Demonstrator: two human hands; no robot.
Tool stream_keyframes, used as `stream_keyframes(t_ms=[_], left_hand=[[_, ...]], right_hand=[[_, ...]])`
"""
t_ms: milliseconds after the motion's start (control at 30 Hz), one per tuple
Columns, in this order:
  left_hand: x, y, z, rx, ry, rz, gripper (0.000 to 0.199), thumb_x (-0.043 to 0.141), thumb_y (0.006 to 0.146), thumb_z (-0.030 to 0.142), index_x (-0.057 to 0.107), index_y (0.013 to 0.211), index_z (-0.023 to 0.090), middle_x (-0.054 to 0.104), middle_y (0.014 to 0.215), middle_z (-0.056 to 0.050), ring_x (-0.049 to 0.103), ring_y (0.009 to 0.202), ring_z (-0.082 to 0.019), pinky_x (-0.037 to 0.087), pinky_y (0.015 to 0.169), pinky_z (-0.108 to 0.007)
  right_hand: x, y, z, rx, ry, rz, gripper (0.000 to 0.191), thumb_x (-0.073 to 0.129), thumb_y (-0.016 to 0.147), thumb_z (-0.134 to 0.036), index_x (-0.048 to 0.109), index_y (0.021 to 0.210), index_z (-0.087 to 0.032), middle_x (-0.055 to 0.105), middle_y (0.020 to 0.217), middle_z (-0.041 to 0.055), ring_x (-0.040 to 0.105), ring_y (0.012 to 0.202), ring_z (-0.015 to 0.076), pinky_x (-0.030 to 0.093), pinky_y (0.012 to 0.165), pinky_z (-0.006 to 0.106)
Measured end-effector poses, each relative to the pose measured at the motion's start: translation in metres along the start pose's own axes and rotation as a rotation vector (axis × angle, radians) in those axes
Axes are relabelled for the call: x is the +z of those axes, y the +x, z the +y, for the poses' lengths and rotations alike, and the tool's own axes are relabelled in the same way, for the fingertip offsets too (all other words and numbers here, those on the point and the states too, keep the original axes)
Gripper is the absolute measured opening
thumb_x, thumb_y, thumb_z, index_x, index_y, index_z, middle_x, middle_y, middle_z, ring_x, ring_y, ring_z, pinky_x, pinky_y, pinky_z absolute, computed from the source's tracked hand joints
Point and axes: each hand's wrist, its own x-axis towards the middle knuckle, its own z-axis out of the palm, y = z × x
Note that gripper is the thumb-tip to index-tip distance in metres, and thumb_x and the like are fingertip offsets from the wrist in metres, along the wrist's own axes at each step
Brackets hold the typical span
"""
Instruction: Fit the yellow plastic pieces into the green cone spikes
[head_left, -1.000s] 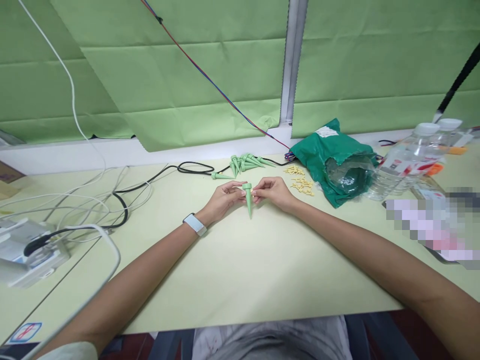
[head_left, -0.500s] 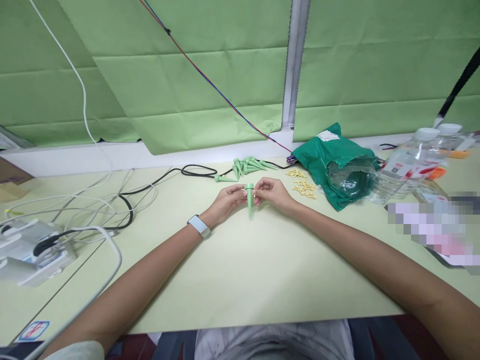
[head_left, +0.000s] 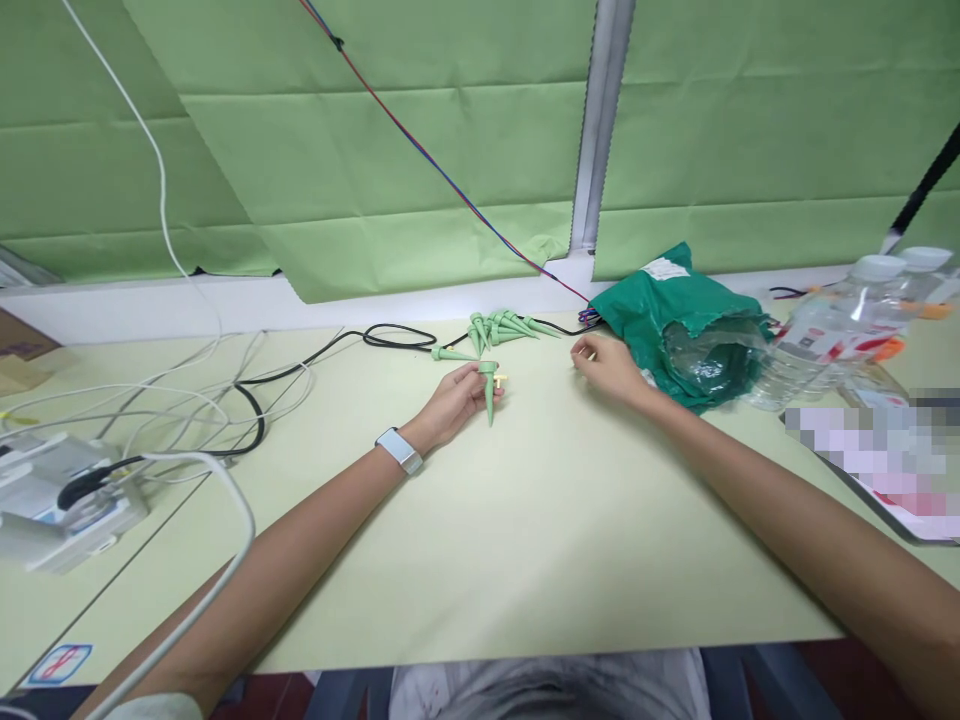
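My left hand (head_left: 456,405) holds a green spike (head_left: 489,392) upright, its tip pointing down, above the middle of the table. A small yellow piece (head_left: 501,381) sticks out from the spike's right side. Apart from it, to the right, my right hand (head_left: 609,366) hovers where yellow pieces lay, with fingers curled together; whether anything is between them is hidden. Several more green spikes (head_left: 504,326) lie in a pile behind my hands, and one single spike (head_left: 454,354) lies at the pile's left.
A torn green bag (head_left: 694,300) and clear plastic bottles (head_left: 840,320) stand at the right, near a blurred flat object (head_left: 877,470). Tangled cables (head_left: 225,400) and a white power strip (head_left: 67,500) lie at the left. The table's front edge is near me.
My right hand has let go of the green spike and moved right, over the yellow pieces. My left hand still holds the spike, where the yellow piece now shows clearly. The view has shifted slightly.
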Motion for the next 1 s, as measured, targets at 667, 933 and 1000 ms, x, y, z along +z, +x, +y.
stream_keyframes(t_ms=[667,933,1000], left_hand=[[-0.001,0.000,0.000,0.046,0.059,-0.034,0.029,0.079,0.070,0.013,0.059,0.090,0.016,0.070,0.095,-0.005,0.064,0.072,-0.012,0.048,0.066,-0.027],[-0.005,0.002,-0.003,0.052,0.047,-0.039,0.030,0.081,0.071,0.016,0.061,0.093,0.015,0.070,0.097,-0.007,0.066,0.071,-0.013,0.047,0.059,-0.025],[-0.004,0.001,-0.002,0.040,0.026,-0.042,0.032,0.082,0.071,0.017,0.062,0.097,0.015,0.070,0.100,-0.008,0.069,0.076,-0.015,0.052,0.065,-0.027]], right_hand=[[-0.022,-0.023,0.016,-0.125,-0.684,-0.118,0.036,0.047,0.095,-0.022,0.081,0.090,-0.014,0.070,0.099,0.0176,0.054,0.101,0.0311,0.042,0.086,0.039],[-0.022,-0.022,0.021,-0.145,-0.581,-0.097,0.030,0.050,0.093,-0.021,0.078,0.091,-0.014,0.071,0.097,0.0156,0.053,0.099,0.0305,0.042,0.086,0.040],[-0.021,-0.022,0.019,-0.161,-0.447,-0.059,0.025,0.052,0.093,-0.024,0.075,0.092,-0.014,0.071,0.097,0.0139,0.055,0.099,0.0292,0.043,0.086,0.039]])
